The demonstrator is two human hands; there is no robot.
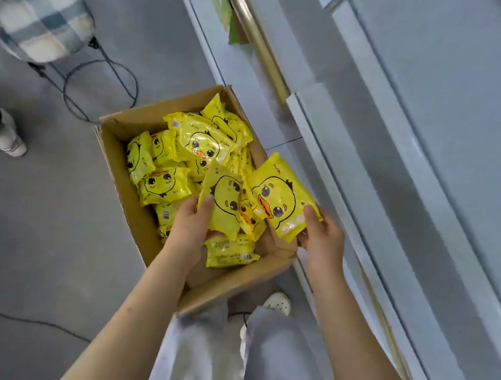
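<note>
Left fingers [207,205] curl round the lower edge of a duck packet [225,202], thumb flat on its face, firm hold. Right fingers [311,216] pinch the lower right corner of a second duck packet [279,198], thumb on top, the rest underneath and hidden. Left hand [189,225] sits inside the cardboard box [124,124], right hand [322,239] over its near right corner. Both held packets are raised above the loose packets [165,179] in the box, side by side, edges overlapping. The duck packet's long axis runs away from the wrist, near upright; the second duck packet slants up-left from its hand. Box is on the floor [31,242], just beside the base of the shelf unit [355,171]. Likely next: both packets go to the shelf unit, which lies right of both hands, right hand nearer. Stool [43,19] well apart, far left
</note>
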